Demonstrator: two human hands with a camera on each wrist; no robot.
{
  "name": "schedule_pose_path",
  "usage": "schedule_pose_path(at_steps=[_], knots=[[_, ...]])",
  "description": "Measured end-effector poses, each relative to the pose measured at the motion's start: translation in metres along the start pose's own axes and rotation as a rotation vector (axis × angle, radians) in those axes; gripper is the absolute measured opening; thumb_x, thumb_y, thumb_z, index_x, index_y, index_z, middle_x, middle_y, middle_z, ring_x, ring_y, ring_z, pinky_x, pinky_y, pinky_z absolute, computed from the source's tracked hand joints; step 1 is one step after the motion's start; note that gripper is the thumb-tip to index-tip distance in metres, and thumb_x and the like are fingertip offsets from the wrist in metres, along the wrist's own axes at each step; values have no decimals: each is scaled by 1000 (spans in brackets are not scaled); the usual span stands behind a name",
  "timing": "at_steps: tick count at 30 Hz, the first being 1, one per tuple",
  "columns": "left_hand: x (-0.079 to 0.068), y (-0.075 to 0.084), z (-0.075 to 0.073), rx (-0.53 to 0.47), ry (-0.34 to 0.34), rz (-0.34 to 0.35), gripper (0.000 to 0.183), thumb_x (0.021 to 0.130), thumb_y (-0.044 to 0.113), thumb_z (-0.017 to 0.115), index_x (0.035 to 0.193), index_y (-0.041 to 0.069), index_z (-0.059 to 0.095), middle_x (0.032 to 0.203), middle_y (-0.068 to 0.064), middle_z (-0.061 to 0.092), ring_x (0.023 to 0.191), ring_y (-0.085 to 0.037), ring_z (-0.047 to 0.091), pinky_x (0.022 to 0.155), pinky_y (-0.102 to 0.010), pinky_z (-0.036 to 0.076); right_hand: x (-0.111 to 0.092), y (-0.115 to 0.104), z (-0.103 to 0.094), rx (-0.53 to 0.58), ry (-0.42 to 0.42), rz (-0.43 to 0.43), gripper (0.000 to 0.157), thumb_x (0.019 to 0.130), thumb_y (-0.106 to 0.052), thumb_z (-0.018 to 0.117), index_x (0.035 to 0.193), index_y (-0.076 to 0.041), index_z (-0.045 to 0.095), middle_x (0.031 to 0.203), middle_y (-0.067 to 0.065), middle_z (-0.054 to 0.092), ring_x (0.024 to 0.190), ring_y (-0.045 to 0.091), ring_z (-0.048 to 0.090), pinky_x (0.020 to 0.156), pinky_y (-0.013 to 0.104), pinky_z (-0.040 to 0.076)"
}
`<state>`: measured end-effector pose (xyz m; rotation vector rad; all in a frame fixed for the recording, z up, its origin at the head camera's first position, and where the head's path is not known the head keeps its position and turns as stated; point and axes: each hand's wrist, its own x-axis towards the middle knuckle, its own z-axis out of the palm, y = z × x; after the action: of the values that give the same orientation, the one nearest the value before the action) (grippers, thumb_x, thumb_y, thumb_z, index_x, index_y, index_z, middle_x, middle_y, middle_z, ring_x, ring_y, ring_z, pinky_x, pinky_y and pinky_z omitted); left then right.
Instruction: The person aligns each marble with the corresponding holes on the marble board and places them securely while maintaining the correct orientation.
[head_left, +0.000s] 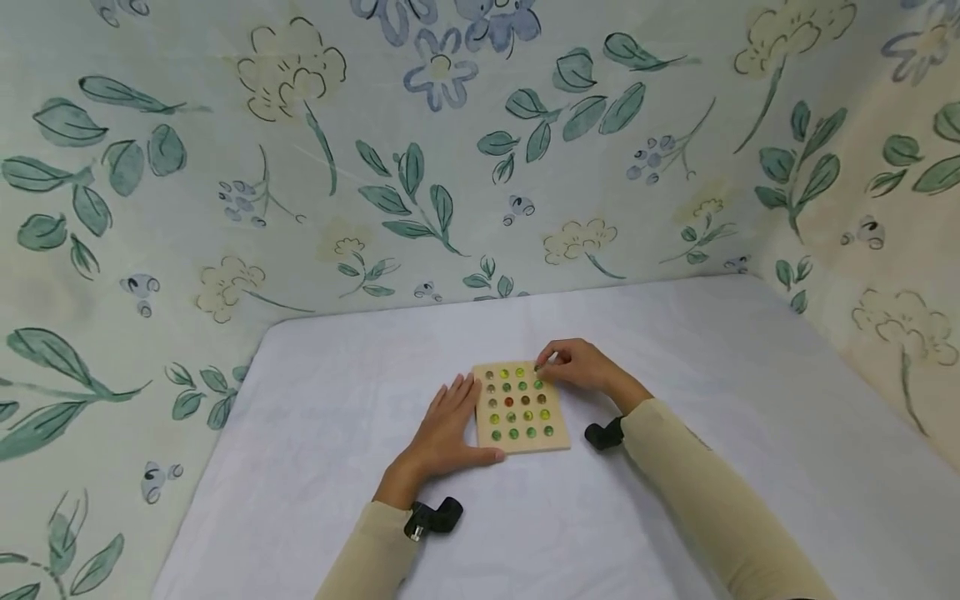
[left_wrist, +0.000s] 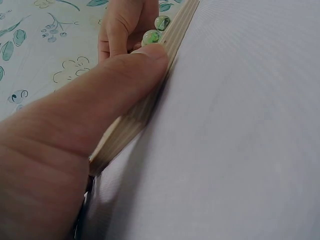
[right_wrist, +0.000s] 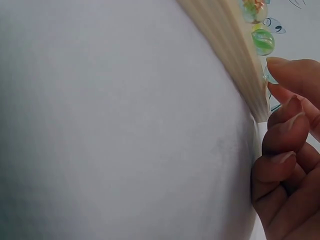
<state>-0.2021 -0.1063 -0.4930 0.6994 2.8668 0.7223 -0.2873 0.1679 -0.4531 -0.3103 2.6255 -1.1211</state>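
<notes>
A square wooden board (head_left: 537, 443) lies on the table in the head view, with rows of glass marbles (head_left: 513, 434) on it, mostly green and yellow and one reddish. My left hand (head_left: 441, 437) rests at its left side, fingers straight along that edge, the thumb (left_wrist: 145, 57) touching the near edge. At the far right corner my right hand (head_left: 581, 364) pinches a clear bluish marble (right_wrist: 270, 75) between thumb and index finger, the other fingers curled. Fingers partly cover that marble and its spot. Close by, a green-swirled marble (right_wrist: 263, 42) sits on the board.
White cloth (head_left: 300, 467) covers the table around the board. A flower-patterned cloth (head_left: 450, 167) hangs behind and at the sides. Black wrist cameras (head_left: 435, 517) are strapped at both sleeves.
</notes>
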Motion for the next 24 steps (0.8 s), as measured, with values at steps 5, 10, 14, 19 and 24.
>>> schedule_pose_path(at_steps=[5,10,14,19,24], knots=[[-1,0,-1,1,16,4,120,70,77,64,155,9,13,161,-3,9,148,-18,0,119,-37,-1,1,2,2,26,2,-27,17,86,-26,73,101,-19,70,77,4,53,72,20,47,60,29,38],[-5,-1,2,-10,2,-5,121,69,78,62,156,11,12,162,-2,7,148,-17,-1,119,-37,-2,0,3,8,35,4,0,16,85,-24,74,100,-19,71,76,4,52,72,20,47,61,29,38],[-4,-2,5,-12,6,10,121,69,80,61,156,11,12,162,-2,7,148,-17,-2,119,-38,-2,-4,5,7,37,14,0,16,85,-24,73,100,-19,70,77,4,52,73,21,47,61,30,38],[2,-1,7,-17,4,28,122,68,81,61,156,11,12,162,-2,7,148,-17,-2,119,-38,-2,-7,10,4,35,38,2,16,85,-25,74,100,-20,71,74,4,52,70,20,46,60,29,37],[5,0,9,-20,-6,25,122,68,81,61,156,11,12,162,-1,7,148,-16,-2,119,-38,-2,-7,15,1,40,38,-20,17,85,-24,74,101,-17,72,73,4,53,68,19,46,59,28,37]])
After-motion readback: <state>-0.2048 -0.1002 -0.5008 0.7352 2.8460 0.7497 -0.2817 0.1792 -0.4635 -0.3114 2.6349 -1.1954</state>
